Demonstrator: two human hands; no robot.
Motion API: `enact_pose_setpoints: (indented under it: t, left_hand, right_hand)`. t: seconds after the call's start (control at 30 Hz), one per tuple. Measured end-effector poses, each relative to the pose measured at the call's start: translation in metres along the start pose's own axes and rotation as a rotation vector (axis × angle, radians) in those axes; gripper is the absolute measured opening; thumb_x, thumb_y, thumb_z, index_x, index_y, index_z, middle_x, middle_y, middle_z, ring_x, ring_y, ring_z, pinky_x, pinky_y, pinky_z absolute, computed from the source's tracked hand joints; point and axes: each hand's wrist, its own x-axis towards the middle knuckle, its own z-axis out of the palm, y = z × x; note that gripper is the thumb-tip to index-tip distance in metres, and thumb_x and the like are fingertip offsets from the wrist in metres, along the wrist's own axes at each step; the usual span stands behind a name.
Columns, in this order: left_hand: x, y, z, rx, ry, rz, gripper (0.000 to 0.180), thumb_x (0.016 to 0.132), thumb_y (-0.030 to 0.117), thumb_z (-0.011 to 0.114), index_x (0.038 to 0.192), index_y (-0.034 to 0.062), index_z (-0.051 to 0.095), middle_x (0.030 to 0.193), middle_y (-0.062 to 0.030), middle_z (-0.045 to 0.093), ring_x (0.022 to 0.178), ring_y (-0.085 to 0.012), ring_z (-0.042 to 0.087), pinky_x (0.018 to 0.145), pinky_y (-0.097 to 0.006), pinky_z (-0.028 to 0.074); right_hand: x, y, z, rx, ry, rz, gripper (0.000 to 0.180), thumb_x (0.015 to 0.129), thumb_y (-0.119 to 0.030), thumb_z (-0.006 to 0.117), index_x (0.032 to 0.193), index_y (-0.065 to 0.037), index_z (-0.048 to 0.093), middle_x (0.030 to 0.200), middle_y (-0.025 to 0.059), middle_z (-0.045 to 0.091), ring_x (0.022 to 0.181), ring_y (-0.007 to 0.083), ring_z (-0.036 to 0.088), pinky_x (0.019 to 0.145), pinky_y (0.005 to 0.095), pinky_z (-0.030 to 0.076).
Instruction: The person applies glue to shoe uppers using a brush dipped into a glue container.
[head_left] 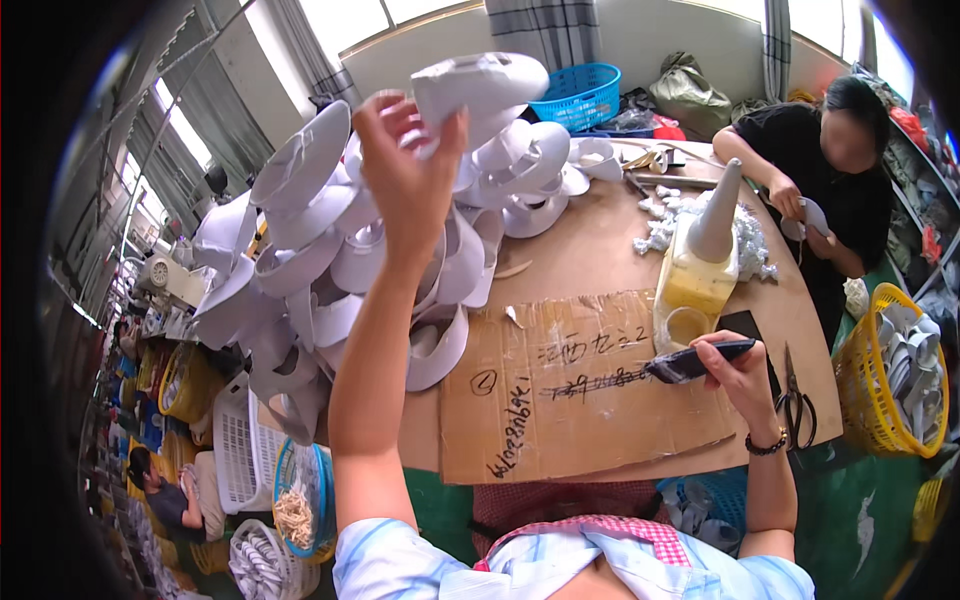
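Note:
My left hand (415,175) is raised over the far left of the table, its fingers and thumb closed on a white, rounded shoe upper (480,82). Below and around it lies a heap of similar white curved uppers (345,260). My right hand (738,372) grips a dark-handled brush (680,366), its bristles pointing left over the cardboard. Right by the bristles stands a yellowish plastic glue container (695,285) with a round opening at its near end. A pale grey cone (715,215) rises from the container's far end.
A flattened cardboard sheet (590,440) covers the table's near side. Black scissors (795,405) lie at the right edge, near white scraps (760,250). Across the right side a co-worker (840,170) handles a white piece. Yellow (855,390) and blue (580,95) baskets stand around the table.

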Motion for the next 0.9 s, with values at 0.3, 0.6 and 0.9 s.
enact_pose_setpoints:
  t: [0.3, 0.6, 0.9]
  left_hand:
    - [0.048, -0.115, 0.054, 0.718, -0.122, -0.028, 0.073, 0.078, 0.041, 0.077, 0.119, -0.0075, 0.039, 0.104, -0.0298, 0.062, 0.102, -0.0443, 0.061, 0.092, -0.044, 0.048]
    - [0.025, -0.071, 0.044, 0.649, -0.097, 0.319, 0.043, 0.089, 0.034, 0.065, 0.113, 0.0008, 0.052, 0.093, -0.0157, 0.06, 0.088, -0.0352, 0.061, 0.077, -0.045, 0.05]
    - [-0.191, -0.062, -0.022, 0.528, -0.858, 0.273, 0.021, 0.084, 0.013, 0.063, 0.069, 0.0058, 0.051, 0.06, -0.0097, 0.052, 0.054, -0.0261, 0.055, 0.05, -0.039, 0.045]
  right_hand:
    - [-0.008, -0.009, -0.027, -0.05, 0.108, -0.043, 0.021, 0.092, -0.019, 0.067, 0.092, 0.002, 0.069, 0.072, -0.0001, 0.065, 0.055, 0.0019, 0.054, 0.047, 0.0156, 0.042]
    - [0.058, 0.012, -0.024, -0.763, 0.105, -0.271, 0.023, 0.084, -0.021, 0.071, 0.09, 0.001, 0.067, 0.076, 0.0176, 0.066, 0.066, 0.0294, 0.065, 0.06, 0.0368, 0.05]
    - [0.059, -0.033, 0.011, -1.006, 0.446, -0.49, 0.045, 0.077, -0.018, 0.077, 0.112, -0.002, 0.055, 0.108, 0.0193, 0.061, 0.092, 0.0353, 0.064, 0.074, 0.0416, 0.054]
